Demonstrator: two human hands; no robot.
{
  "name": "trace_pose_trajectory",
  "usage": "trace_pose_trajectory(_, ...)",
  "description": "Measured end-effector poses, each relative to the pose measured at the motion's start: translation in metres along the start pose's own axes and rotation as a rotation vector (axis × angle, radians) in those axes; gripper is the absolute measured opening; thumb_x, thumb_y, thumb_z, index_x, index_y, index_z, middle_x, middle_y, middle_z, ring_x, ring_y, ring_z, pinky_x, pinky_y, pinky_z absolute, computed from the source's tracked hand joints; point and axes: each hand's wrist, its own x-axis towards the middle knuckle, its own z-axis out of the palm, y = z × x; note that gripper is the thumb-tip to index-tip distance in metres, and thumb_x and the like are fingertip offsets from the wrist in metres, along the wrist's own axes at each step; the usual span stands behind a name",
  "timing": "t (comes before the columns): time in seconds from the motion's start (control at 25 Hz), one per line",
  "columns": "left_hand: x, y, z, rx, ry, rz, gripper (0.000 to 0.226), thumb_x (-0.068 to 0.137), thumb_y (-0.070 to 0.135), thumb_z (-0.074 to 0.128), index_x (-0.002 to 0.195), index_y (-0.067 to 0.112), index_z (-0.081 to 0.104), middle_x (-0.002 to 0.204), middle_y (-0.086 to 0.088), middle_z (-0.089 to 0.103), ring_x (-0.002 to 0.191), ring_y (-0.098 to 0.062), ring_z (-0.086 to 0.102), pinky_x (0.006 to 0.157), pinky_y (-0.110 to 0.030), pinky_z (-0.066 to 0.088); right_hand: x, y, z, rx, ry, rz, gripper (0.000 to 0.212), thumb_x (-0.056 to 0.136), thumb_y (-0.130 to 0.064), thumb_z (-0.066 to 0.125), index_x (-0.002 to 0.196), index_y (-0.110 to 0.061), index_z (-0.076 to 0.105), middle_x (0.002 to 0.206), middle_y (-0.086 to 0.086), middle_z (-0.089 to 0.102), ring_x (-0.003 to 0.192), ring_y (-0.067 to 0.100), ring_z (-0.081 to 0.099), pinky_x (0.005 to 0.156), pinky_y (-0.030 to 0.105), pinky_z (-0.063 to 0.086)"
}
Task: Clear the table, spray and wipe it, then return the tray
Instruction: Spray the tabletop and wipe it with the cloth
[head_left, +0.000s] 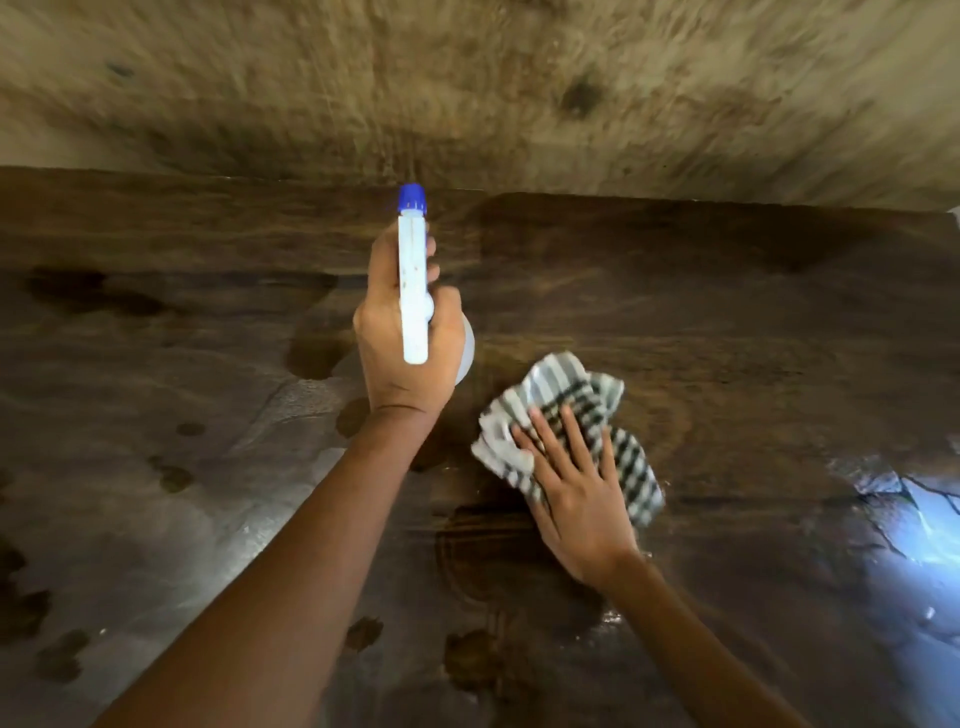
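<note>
A dark brown wooden table (727, 322) fills most of the head view, with wet patches and darker stains on it. My left hand (400, 338) grips a white spray bottle (413, 291) with a blue nozzle that points toward the far edge, held above the table's middle. To the right and nearer me, my right hand (576, 483) lies flat with fingers spread on a crumpled black-and-white striped cloth (566, 400), pressing it on the tabletop. No tray is in view.
Beyond the table's far edge lies a blurred tan floor (467, 78). Bright light glints off the wet surface at the right (924, 525). Dark spots dot the table's left side (171, 475).
</note>
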Motion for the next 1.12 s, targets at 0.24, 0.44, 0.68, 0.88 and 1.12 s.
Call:
trace_pose_trajectory(0.24, -0.002, 0.013, -0.026, -0.037, -0.049, -0.015, 0.052, 0.076, -0.004, 0.050, 0.104, 0.040, 0.043, 0.097, 0.026, 0.055, 0.093, -0.006, 0.065, 0.085, -0.029, 0.054, 0.042, -0.002, -0.013, 0.022, 0.001, 0.139, 0.060, 0.093, -0.046, 0.022, 0.148, -0.025, 0.013, 0.157, 0.000, 0.010, 0.144, 0.027, 0.001, 0.112, 0.061, 0.012)
trace_pose_trajectory(0.44, 0.004, 0.010, -0.040, -0.056, -0.046, 0.009, 0.051, 0.073, -0.005, 0.047, 0.108, 0.032, 0.047, 0.095, 0.028, 0.057, 0.093, -0.012, 0.066, 0.087, -0.037, 0.054, 0.211, 0.012, -0.063, 0.117, -0.001, 0.276, 0.054, 0.100, -0.044, 0.019, 0.149, -0.022, 0.013, 0.158, -0.004, -0.008, 0.144, 0.026, -0.011, 0.112, 0.056, -0.005)
trace_pose_trajectory(0.68, -0.016, 0.008, -0.060, -0.078, -0.139, -0.026, 0.050, 0.074, -0.010, 0.048, 0.113, 0.021, 0.049, 0.101, 0.011, 0.058, 0.096, -0.019, 0.067, 0.087, -0.043, 0.054, 0.133, -0.016, -0.024, 0.091, 0.045, 0.198, 0.056, 0.099, -0.040, 0.023, 0.149, -0.018, 0.015, 0.159, 0.000, -0.002, 0.145, 0.026, -0.008, 0.115, 0.052, 0.000)
trace_pose_trajectory(0.88, -0.047, 0.019, -0.094, -0.073, -0.189, -0.076, 0.049, 0.075, -0.010, 0.050, 0.120, 0.011, 0.052, 0.103, 0.007, 0.061, 0.091, -0.017, 0.068, 0.082, -0.036, 0.056, -0.076, -0.073, 0.031, 0.073, 0.023, 0.177, 0.064, 0.091, -0.038, 0.032, 0.150, -0.025, 0.010, 0.159, -0.002, 0.004, 0.145, 0.025, 0.001, 0.112, 0.052, 0.012)
trace_pose_trajectory(1.12, -0.093, 0.032, -0.134, 0.034, -0.259, -0.095, 0.044, 0.074, -0.008, 0.051, 0.116, 0.000, 0.058, 0.103, 0.008, 0.062, 0.085, 0.001, 0.066, 0.076, -0.013, 0.051, -0.101, -0.070, 0.036, 0.093, 0.018, 0.264, 0.062, 0.091, -0.039, 0.030, 0.149, -0.027, 0.012, 0.158, -0.003, 0.008, 0.145, 0.025, 0.001, 0.110, 0.056, 0.015)
